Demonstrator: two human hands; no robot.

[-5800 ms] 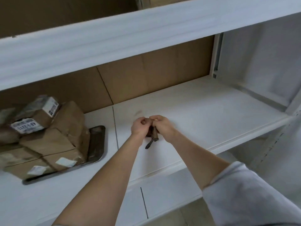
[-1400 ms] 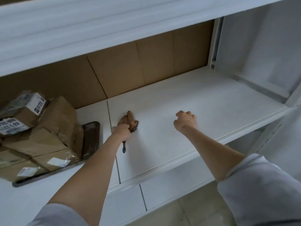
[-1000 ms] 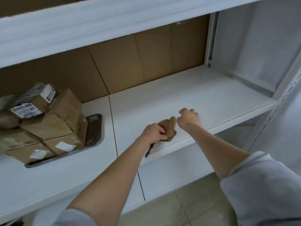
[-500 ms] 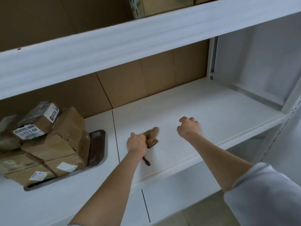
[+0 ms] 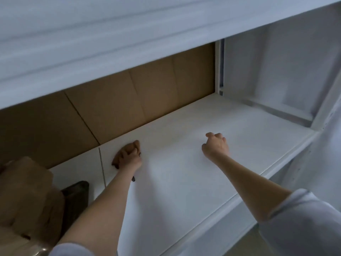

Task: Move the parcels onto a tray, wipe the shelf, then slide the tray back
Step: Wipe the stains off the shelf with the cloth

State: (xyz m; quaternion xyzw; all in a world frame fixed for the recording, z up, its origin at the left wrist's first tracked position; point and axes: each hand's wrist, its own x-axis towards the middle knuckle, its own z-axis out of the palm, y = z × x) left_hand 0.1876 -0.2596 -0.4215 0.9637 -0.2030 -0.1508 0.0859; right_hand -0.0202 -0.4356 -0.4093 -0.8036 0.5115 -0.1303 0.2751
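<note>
A white shelf (image 5: 212,178) fills most of the view, its surface split by a thin seam on the left, with the underside of the upper shelf (image 5: 110,43) hanging over it and a brown cardboard backing (image 5: 129,108) closing the rear. At the far left, brown parcels (image 5: 27,191) sit stacked on a dark tray (image 5: 75,194), which rests on the shelf left of the seam; the pile is partly cut off by the frame edge. Both forearms reach in from below. The right hand (image 5: 215,145) rests on the middle of the shelf with its fingers curled into a loose fist, holding nothing. The left hand (image 5: 129,159) lies near the back, just right of the seam, its fingers curled around a bunched brown cloth (image 5: 130,146) and pressing it against the shelf. A small dark end (image 5: 133,179) pokes out beside the left wrist; what it is cannot be told.
</note>
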